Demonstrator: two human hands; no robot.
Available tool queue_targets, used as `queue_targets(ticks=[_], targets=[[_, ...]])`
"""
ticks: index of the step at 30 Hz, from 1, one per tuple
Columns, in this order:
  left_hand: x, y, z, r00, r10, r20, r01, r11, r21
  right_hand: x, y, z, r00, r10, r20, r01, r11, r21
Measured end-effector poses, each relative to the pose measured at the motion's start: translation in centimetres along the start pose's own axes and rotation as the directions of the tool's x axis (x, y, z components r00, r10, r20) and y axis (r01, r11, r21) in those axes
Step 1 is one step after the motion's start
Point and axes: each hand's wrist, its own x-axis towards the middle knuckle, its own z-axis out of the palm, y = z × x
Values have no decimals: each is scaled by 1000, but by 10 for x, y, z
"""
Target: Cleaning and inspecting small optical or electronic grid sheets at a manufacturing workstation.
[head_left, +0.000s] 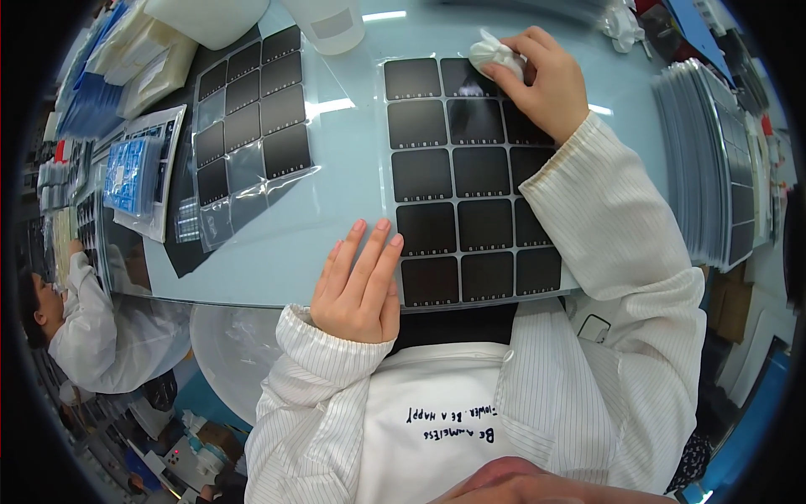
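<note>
A clear sheet carrying a grid of black square panels (453,181) lies flat on the pale blue table (344,168) in front of me. My right hand (544,80) presses a small white cloth wad (494,54) onto the top right panels. My left hand (361,281) rests flat, fingers together, on the table at the sheet's lower left edge, fingertips touching a panel. Both arms wear white striped sleeves.
A second sheet of black squares (252,109) lies to the left, beside blue packets (134,172). White plastic containers (327,23) stand at the back. A stack of grey sheets (714,160) sits at the right. Another person in white (92,328) works at far left.
</note>
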Motion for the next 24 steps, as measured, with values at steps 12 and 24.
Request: queue_targets(ticks=[12, 24], targets=[[0, -3, 1, 1000, 15, -3, -15, 1000, 12, 26, -6, 35, 995, -95, 8, 95, 995, -27], [-8, -3, 1, 1000, -18, -11, 18, 999, 37, 36, -45, 70, 970, -225, 91, 206, 962, 180]])
